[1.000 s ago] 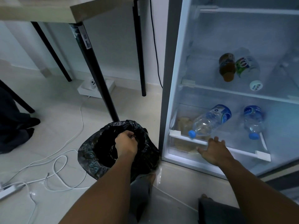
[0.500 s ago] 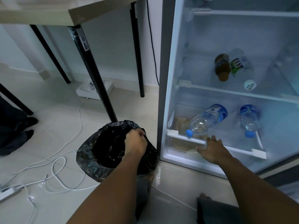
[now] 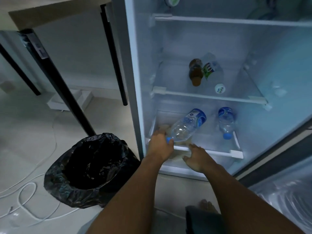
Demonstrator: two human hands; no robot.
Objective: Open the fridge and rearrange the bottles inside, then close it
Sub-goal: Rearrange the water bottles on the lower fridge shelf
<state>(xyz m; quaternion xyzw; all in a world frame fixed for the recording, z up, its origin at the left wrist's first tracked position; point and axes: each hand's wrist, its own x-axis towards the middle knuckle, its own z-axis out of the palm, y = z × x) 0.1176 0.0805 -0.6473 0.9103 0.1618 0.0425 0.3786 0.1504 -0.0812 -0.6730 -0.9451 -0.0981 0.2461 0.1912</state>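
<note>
Head view, from left to right: a bin lined with a black bag stands on the floor beside the open fridge. Both forearms reach forward and down to the lowest shelf. The left hand curls around the blue-capped neck of a tilted water bottle lying there. The right hand hovers just beside it, fingers spread and holding nothing. A second water bottle lies further right; two more bottles rest one shelf up.
</note>
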